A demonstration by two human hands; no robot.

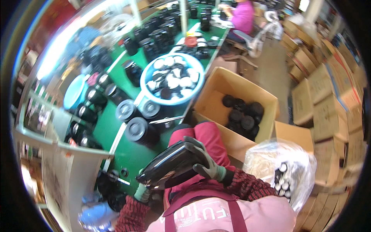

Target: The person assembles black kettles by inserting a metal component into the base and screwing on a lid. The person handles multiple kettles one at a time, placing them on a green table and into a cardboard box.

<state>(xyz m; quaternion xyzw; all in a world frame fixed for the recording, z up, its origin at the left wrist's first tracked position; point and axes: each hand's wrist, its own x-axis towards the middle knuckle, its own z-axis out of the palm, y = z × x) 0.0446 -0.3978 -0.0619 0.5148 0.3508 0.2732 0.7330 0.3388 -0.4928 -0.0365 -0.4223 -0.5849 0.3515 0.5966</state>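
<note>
A large glossy black jar [168,164] lies tilted across my lap, its narrower end pointing to the lower left. My right hand [206,160], in a grey glove with a green cuff, wraps round its upper right end with the fingers bent over it. At the other end is my gloved left hand [143,192], mostly hidden behind the jar and supporting it from below. Just beyond the jar, dark lidded canisters [138,130] stand on the green table [116,154].
A light blue basin [145,88] full of black and white caps sits on the table, with several black jars [131,71] around it. To the right stand an open carton [216,83] holding black round pieces, a clear plastic bag [305,162] and stacked cartons [324,112]. A person in purple [242,17] works farther off.
</note>
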